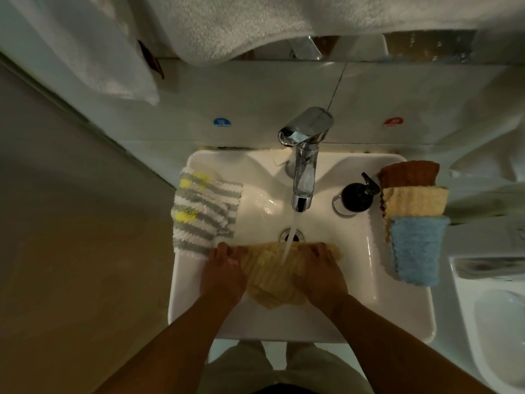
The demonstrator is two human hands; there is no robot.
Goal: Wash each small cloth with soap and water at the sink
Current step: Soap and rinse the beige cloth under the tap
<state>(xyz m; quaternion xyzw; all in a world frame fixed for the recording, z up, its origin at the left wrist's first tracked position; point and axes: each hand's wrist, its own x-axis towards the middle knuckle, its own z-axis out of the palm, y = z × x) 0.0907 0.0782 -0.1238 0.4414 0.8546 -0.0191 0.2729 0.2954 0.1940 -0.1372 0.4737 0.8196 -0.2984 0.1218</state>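
Note:
A wet yellow cloth (pixel 270 275) is stretched between both hands over the white sink (pixel 395 308), under the running stream from the chrome tap (pixel 305 157). My left hand (pixel 224 273) grips its left edge and my right hand (pixel 319 275) grips its right edge. A grey, white and yellow striped cloth (pixel 203 213) lies on the sink's left rim. On the right rim lie a brown cloth (pixel 407 173), a pale yellow cloth (pixel 414 201) and a blue cloth (pixel 416 248), overlapping. A black soap dispenser (pixel 356 197) stands beside them.
White towels (pixel 227 27) hang above the sink against the wall. A blue sticker (pixel 221 122) and a red sticker (pixel 393 121) mark the wall behind the tap. The drain (pixel 291 236) sits behind the cloth. Another white fixture (pixel 494 322) stands at the right.

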